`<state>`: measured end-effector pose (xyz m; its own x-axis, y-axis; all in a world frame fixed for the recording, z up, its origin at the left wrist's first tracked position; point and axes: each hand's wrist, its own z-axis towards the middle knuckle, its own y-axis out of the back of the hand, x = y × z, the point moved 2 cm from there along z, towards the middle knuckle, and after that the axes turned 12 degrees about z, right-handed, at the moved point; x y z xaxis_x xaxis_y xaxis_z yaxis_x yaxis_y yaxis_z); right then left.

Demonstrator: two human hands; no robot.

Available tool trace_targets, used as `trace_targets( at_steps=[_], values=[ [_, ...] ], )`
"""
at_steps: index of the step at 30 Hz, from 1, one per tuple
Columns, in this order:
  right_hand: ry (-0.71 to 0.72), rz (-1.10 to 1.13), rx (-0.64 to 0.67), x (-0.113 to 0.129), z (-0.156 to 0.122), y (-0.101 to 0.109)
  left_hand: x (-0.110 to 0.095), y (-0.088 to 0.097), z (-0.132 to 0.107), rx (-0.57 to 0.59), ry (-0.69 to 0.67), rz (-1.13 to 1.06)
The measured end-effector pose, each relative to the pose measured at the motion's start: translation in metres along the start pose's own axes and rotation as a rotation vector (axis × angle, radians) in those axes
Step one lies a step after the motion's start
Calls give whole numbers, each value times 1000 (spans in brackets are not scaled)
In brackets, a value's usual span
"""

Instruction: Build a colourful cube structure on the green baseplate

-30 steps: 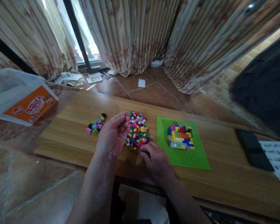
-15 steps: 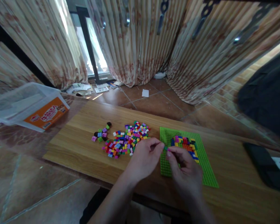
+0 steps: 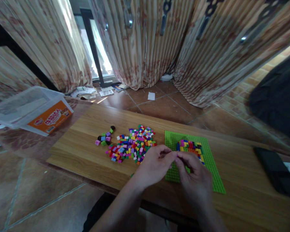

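Fingertips meet over the nine o'clock side of the flat green studded plastic baseplate (image 3: 216, 178)! The right hand (image 3: 194, 172) pinches a tiny magenta plastic brick (image 3: 176, 155), mostly hidden; the left hand's (image 3: 156, 164) grip, I can't tell. Multicoloured small-brick heap (image 3: 132, 145), nine o'clock.

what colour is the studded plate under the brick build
The studded plate is bright lime green, seen best in the head view.

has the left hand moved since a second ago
Yes. The left hand has moved right, towards the green baseplate: it was well to the left of it, and now it overlaps its left edge in view.
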<state>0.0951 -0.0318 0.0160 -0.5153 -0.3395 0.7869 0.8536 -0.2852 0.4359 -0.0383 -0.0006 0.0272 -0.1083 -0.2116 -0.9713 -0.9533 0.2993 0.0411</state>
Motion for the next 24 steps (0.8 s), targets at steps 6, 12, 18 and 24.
trace_targets(
  at_steps=[6, 12, 18, 24],
  values=[
    [63, -39, 22, 6, 0, -2, 2, -5, 0, -18, 52, -81],
    [10, -69, -23, 6, -3, -8, 7, -11, 2, -234, 76, -32],
    [65, -24, 79, 12, 2, -4, 2, -8, 0, -53, 159, -214],
    [40, 10, 69, 8, 4, 4, 1, -1, 1, -76, 207, -276]
  ],
)
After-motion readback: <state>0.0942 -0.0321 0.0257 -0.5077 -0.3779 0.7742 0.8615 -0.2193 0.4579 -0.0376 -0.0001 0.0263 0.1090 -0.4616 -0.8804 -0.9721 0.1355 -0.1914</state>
